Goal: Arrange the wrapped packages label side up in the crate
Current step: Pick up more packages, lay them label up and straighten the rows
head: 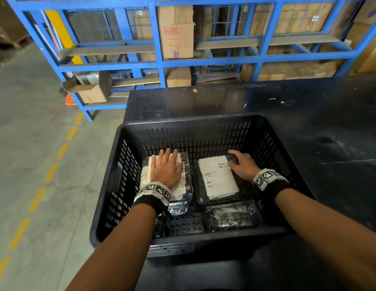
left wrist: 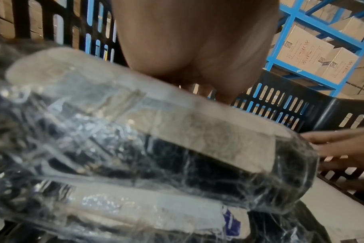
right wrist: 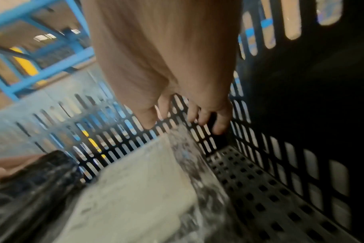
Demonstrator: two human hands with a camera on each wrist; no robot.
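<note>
Nearest, a dark package (head: pixel 232 216) lies label hidden by the crate (head: pixel 183 238) near wall. Left hand (head: pixel 167 171), fingers flat and spread, presses the left stack (head: pixel 183 198) to settle it; right hand (head: pixel 242 163) curls onto the labelled package (head: pixel 217 178) far corner, probably squaring it. Bare floor remains rightward

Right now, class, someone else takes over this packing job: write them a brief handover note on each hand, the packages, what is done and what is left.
Left hand: flat, fingers straight, pressing on the left stack of packages.
Right hand: fingers curled over the far right corner of the right labelled package.
Both lie label up at the far end of the black crate.
Done: these are label up, side by side.
Left: the dark package at the near right shows no big label; probably flip it.
</note>
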